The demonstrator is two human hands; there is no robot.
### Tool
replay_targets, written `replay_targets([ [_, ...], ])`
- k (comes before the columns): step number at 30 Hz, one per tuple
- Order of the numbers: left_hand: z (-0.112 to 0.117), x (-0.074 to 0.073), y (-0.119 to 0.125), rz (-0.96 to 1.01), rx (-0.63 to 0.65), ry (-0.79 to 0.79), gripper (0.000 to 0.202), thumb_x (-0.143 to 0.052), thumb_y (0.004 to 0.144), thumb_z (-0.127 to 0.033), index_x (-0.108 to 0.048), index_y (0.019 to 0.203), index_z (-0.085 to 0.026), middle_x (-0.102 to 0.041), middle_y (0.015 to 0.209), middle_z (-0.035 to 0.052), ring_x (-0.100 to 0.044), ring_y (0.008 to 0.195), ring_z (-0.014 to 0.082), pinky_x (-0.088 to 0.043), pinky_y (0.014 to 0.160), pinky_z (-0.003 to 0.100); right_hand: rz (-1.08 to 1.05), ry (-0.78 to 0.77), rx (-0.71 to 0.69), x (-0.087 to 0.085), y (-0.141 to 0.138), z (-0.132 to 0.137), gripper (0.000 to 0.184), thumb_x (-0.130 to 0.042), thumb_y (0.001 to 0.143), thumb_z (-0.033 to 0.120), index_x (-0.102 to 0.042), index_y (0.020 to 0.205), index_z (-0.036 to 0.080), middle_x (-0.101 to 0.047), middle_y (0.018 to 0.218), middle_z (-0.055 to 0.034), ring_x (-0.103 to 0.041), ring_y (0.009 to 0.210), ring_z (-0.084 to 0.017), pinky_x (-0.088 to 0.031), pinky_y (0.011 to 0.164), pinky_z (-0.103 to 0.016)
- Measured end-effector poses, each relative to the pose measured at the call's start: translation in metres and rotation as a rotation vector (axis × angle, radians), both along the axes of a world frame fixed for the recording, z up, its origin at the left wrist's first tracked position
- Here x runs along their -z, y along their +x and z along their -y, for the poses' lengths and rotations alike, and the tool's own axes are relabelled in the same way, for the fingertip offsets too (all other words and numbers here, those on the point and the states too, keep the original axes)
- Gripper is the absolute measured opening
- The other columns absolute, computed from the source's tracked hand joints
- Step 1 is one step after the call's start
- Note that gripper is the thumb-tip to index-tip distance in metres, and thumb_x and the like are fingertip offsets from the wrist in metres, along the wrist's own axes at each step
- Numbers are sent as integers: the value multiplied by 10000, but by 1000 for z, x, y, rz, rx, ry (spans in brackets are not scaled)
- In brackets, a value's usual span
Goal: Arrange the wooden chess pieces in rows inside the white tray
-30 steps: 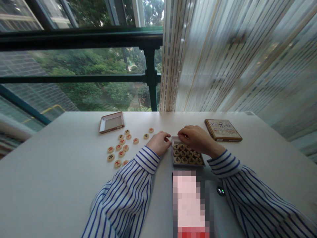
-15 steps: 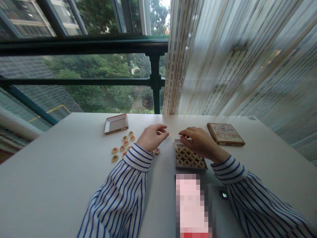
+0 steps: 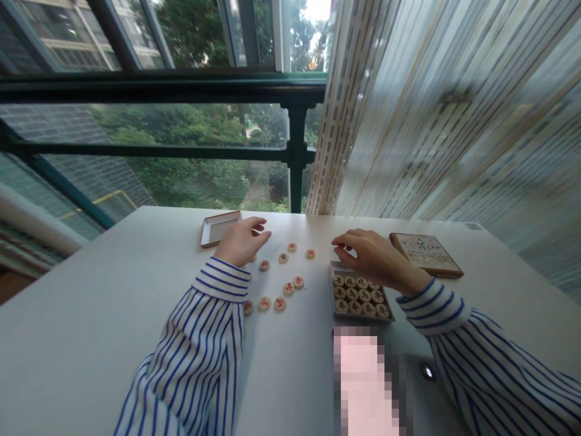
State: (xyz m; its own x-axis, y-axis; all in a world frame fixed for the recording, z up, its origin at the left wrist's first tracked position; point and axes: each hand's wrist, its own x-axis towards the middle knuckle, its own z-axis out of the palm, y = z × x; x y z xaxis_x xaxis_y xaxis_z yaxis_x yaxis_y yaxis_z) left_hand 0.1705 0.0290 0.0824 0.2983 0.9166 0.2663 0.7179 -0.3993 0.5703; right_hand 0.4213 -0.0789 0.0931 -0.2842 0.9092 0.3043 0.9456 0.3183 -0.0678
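Note:
My left hand (image 3: pixel 242 240) hovers over the table's left side, thumb and fingers apart and nothing visible in it. Behind it lies a shallow box lid (image 3: pixel 221 229), partly covered by the hand. Round Chinese chess pieces with red characters, such as this red piece (image 3: pixel 288 289), lie scattered to the hand's right; others are hidden by my forearm. My right hand (image 3: pixel 379 260) is above the back edge of an open box (image 3: pixel 334 266), fingertips pinched; whatever they hold, if anything, cannot be made out. Rows of black-lettered pieces (image 3: pixel 352 294) sit inside the box.
A flat decorated box (image 3: pixel 426 253) lies at the right beyond my right hand. A blurred-out phone-like object (image 3: pixel 370 381) is in front of the piece box, with a small dark device (image 3: pixel 428 372) beside it. The window railing (image 3: pixel 297 157) and curtain border the table's far side.
My left hand has moved left toward the lid, uncovering several scattered pieces. My right hand stays by the box in much the same pose. The view has shifted slightly.

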Motion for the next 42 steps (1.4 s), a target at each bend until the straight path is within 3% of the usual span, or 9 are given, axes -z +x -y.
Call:
replay_targets([
  [6,-19,13,-23,-98,-107,44,370,-550,701,-354,-622,1005,-156,-671,860,50,-615,766,164,-475,701,254,-8,-45,-42,-4,-19,-25,260,-426,827,277,-635,945,177,-652,865,-55,-567,765,-152,-381,690,-248],
  [13,-27,31,-30,-260,-191,18,368,-520,717,-336,-617,1037,-183,-676,911,52,-610,839,199,-458,731,277,-5,-94,-106,-7,-49,-59,240,-431,805,256,-645,883,180,-656,820,-50,-552,717,-137,-344,643,-226],
  [19,-29,42,-32,-312,-120,-26,381,-537,712,-296,-611,1059,-157,-657,1006,86,-598,909,208,-450,780,275,54,-132,-120,-7,-68,-78,231,-416,789,233,-641,796,179,-660,790,-45,-542,668,-131,-297,563,-230],
  [25,-29,45,-34,-347,-38,-60,355,-513,748,-292,-617,1067,-177,-659,1001,87,-603,923,207,-442,826,273,77,-175,-125,-1,-78,-89,248,-398,793,217,-643,791,180,-665,804,-51,-564,712,-139,-302,586,-228],
  [32,-29,48,-36,-350,10,-90,331,-489,749,-200,-629,1049,-184,-682,927,71,-623,871,184,-445,818,257,55,-208,-117,7,-77,-91,250,-406,803,235,-649,842,191,-672,837,-50,-576,743,-147,-325,589,-218],
  [42,-30,52,-38,-314,20,-37,278,-516,747,-258,-654,982,-208,-687,915,61,-623,865,188,-452,803,265,40,-203,-133,10,-74,-90,236,-414,799,210,-641,860,205,-671,852,-44,-586,764,-151,-349,609,-222],
])
